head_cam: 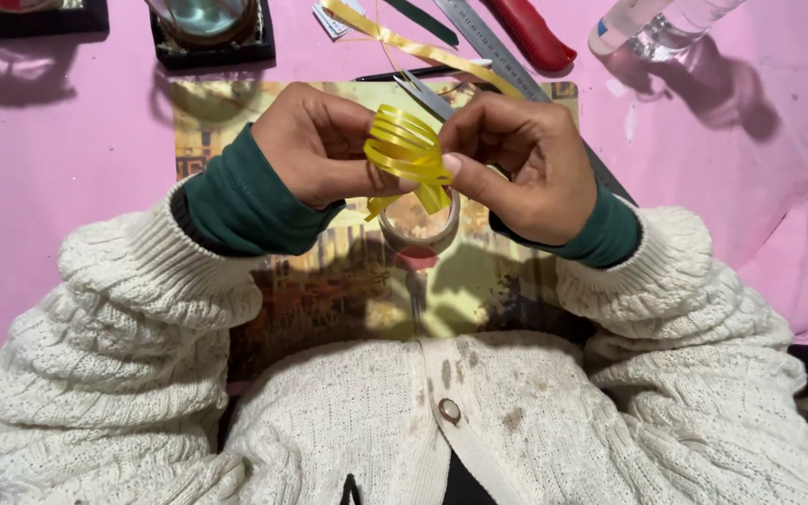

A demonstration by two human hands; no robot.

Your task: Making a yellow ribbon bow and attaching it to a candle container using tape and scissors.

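Both hands meet over a printed mat on a pink surface. My left hand and my right hand pinch a bundle of looped yellow ribbon between their fingertips, with short ends hanging below. A roll of clear tape lies on the mat right under the ribbon. A long strip of the same yellow ribbon trails away toward the back.
Behind the hands lie scissors, a metal ruler, a red-handled knife and a dark pen. Two dark trays stand at the back left, a clear plastic bottle at the back right.
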